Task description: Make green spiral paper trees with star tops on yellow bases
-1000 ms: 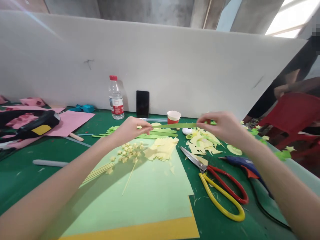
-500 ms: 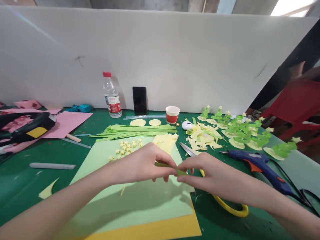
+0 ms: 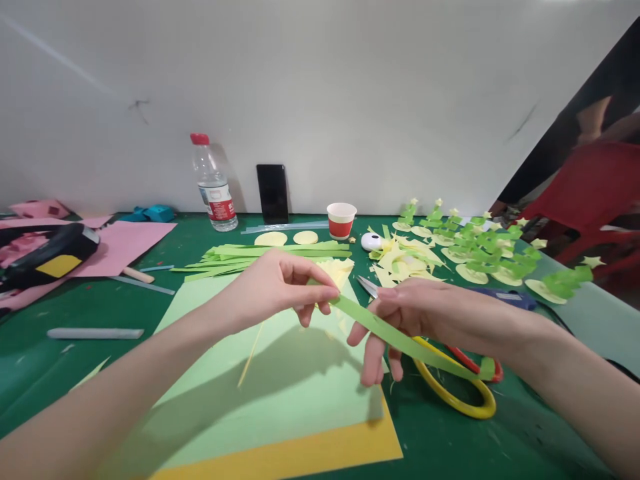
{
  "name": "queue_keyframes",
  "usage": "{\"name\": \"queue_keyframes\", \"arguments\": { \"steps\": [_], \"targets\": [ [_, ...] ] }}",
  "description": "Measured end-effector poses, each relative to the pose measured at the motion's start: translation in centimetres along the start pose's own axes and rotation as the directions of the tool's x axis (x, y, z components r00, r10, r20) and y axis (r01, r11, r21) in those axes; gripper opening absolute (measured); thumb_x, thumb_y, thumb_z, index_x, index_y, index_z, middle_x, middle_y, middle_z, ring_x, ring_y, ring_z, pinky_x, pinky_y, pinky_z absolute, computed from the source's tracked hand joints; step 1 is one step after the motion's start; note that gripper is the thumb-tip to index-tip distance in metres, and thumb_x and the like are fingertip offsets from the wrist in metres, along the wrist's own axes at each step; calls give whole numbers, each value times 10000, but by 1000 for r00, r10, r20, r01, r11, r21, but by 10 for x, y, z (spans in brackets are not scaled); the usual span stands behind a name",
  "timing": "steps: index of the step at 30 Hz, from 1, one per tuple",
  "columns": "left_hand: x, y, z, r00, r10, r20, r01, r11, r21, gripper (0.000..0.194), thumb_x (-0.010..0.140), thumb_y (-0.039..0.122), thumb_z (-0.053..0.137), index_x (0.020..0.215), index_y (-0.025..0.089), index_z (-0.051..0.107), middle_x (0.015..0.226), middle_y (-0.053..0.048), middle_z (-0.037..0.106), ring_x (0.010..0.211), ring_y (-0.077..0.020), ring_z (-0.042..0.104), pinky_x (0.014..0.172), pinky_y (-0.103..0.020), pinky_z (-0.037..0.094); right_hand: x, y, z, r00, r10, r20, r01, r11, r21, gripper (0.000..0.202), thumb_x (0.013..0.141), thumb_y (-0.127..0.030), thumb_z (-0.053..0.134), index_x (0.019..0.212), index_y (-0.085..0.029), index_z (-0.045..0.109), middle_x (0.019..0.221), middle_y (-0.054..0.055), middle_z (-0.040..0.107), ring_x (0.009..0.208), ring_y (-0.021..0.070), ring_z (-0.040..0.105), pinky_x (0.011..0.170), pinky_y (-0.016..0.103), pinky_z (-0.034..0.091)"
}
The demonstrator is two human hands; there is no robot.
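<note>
My left hand [image 3: 280, 287] pinches one end of a light green paper strip [image 3: 400, 339] between thumb and fingertips. From there the strip slants down to the right, its far end curled over the scissors' handles. My right hand [image 3: 400, 320] is open, fingers apart, with the strip passing across the front of them. Scissors [image 3: 450, 393] with yellow and red handles lie beneath the right hand, blade tips showing past it. Under both hands is a pale green sheet [image 3: 300, 413] on a yellow one [image 3: 290, 460]. My left hand covers part of a pale yellow paper pile [image 3: 340, 272].
Green strips [image 3: 230, 257] and pale yellow discs [image 3: 271, 238] lie behind the hands. A paper cup [image 3: 341, 223], bottle [image 3: 215, 193] and phone [image 3: 273, 193] stand along the white board. Green paper plants [image 3: 475, 243] fill the back right. A blue glue gun [image 3: 510, 298] is partly hidden.
My right hand has let go of the strip and spread its fingers. The strip now stretches out rightward from my left hand, which moved slightly up and left. The view has tilted down.
</note>
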State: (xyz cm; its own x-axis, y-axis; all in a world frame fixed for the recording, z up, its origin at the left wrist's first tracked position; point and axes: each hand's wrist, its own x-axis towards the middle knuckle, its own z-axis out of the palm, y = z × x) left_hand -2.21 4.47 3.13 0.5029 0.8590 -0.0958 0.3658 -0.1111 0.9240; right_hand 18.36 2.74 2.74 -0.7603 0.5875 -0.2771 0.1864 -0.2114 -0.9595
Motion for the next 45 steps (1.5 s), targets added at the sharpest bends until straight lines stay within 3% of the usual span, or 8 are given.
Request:
{"name": "queue_keyframes", "arguments": {
  "steps": [10,16,20,23,25,27,31,45],
  "targets": [
    [-1,-3,3,997,60,41,-59,998,-31,73,724,228,644,683,175,674,543,45,619,412,-54,502,432,-167,427,0,1,7,1000,20,-1,-21,992,-121,374,885,-361,440,702,-158,695,701,34,700,681,86,605,697,206,505],
    [6,-17,9,981,137,-140,-174,939,-296,413,789,471,555,1115,221,518,826,-5,635,677,-136,605,617,-258,500,6,2,13,962,-124,-242,150,985,89,281,874,-309,480,763,-155,688,742,18,700,572,49,594,625,173,502],
    [4,-25,33,963,166,214,-97,949,-299,412,801,489,521,1132,244,540,1178,-59,579,1008,-206,561,839,-327,456,10,7,13,838,-242,-489,378,904,200,181,848,-304,525,861,-195,670,803,-7,703,658,76,628,624,188,503],
    [-3,-24,49,933,100,345,-4,963,-269,278,825,417,498,1003,228,597,993,-22,661,953,-185,580,854,-314,436,12,10,12,809,-254,-530,409,891,198,190,848,-328,525,866,-198,662,828,-1,703,721,90,633,652,200,501],
    [-5,-22,50,961,99,257,-36,970,-240,360,864,426,393,707,190,615,678,3,643,728,-159,589,801,-307,441,13,10,11,819,-276,-502,418,887,195,197,848,-319,525,822,-178,661,784,7,701,715,93,629,671,209,497],
    [-5,-21,44,991,124,39,-112,966,-231,468,884,427,334,542,184,544,538,21,546,594,-138,527,728,-289,444,12,9,12,858,-280,-431,388,903,185,227,862,-294,495,776,-162,658,720,14,693,660,93,622,641,214,493],
    [0,-16,22,957,159,-243,-233,920,-315,316,851,380,482,669,183,647,664,14,585,614,-118,507,607,-224,444,8,4,17,951,-142,-276,168,983,72,273,859,-258,461,698,-134,643,610,34,671,554,85,593,568,203,478],
    [-3,-16,12,957,253,-142,-284,914,-289,302,770,492,578,723,235,729,929,-3,684,719,-114,587,630,-195,497,1,1,21,932,-81,-354,30,989,-146,237,802,-236,452,656,-149,618,579,22,662,544,88,568,579,205,478]
  ]
}}
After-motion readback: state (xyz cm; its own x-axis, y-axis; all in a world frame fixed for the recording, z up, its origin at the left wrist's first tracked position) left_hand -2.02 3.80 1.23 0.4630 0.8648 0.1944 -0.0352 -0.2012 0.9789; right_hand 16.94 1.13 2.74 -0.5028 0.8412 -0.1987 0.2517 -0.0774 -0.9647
